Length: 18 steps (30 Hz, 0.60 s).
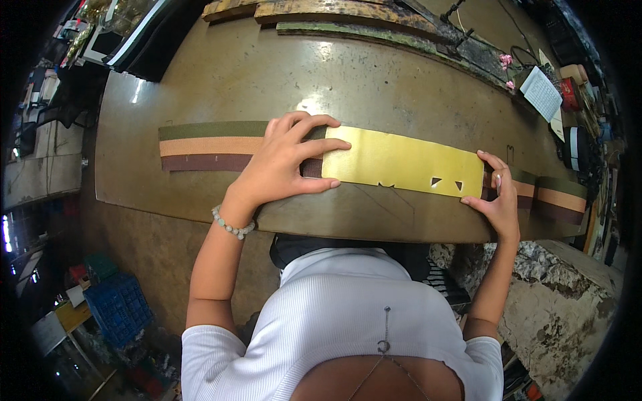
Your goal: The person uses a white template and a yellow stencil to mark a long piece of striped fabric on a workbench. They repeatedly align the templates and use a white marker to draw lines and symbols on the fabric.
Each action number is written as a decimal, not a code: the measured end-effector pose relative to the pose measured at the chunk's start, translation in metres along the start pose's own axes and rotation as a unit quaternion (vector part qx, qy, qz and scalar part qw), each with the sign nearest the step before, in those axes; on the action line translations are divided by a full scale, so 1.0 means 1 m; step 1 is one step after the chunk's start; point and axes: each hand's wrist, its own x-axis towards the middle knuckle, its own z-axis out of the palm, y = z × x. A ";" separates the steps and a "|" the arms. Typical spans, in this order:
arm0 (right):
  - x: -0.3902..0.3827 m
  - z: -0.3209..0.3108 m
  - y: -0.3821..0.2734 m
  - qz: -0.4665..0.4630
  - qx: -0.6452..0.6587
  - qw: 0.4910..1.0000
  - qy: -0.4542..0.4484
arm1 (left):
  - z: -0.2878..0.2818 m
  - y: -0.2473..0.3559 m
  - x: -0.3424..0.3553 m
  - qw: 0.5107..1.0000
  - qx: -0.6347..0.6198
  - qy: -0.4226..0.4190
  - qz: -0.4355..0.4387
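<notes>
A stiff yellow rectangular template (401, 159) with small triangular cut-outs and a notch along its near edge lies over a long striped webbing strap (210, 146). The strap's bands are green, tan and maroon, and it shows on both sides of the template. My left hand (284, 157), a beaded bracelet at its wrist, spans the template's left end, fingers at the far edge and on top, thumb at the near edge. At the right end my right hand (500, 204) grips it between fingers and thumb. The strap under the template is hidden.
All this lies on a brown worktable (200, 93). Wooden planks (348, 15) run along the far side. A paper sheet (540, 93) and pink flowers (505, 61) lie at the far right. The strap's right end curls into a roll (560, 198). A blue crate (119, 309) stands lower left.
</notes>
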 end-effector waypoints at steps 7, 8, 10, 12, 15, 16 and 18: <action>0.002 0.001 0.003 -0.008 0.023 1.000 0.016 | -0.001 -0.004 0.003 0.998 -0.056 -0.023 -0.031; 0.002 0.000 0.003 -0.003 0.022 1.000 0.022 | -0.002 -0.005 0.004 0.998 -0.058 -0.021 -0.030; 0.002 -0.002 0.004 0.007 0.030 0.999 0.015 | -0.002 -0.005 0.005 0.997 -0.065 -0.018 -0.029; 0.002 -0.005 0.005 0.013 0.023 1.000 0.009 | -0.003 -0.005 0.006 0.997 -0.065 -0.022 -0.030; 0.001 -0.009 0.007 0.018 0.013 1.000 0.001 | -0.003 -0.004 0.007 0.998 -0.049 -0.029 -0.023; 0.001 -0.010 0.008 0.017 0.010 1.000 -0.001 | -0.002 -0.004 0.007 0.998 -0.042 -0.031 -0.023; 0.002 -0.010 0.009 0.014 0.013 1.000 -0.001 | -0.002 -0.003 0.006 0.998 -0.047 -0.022 -0.022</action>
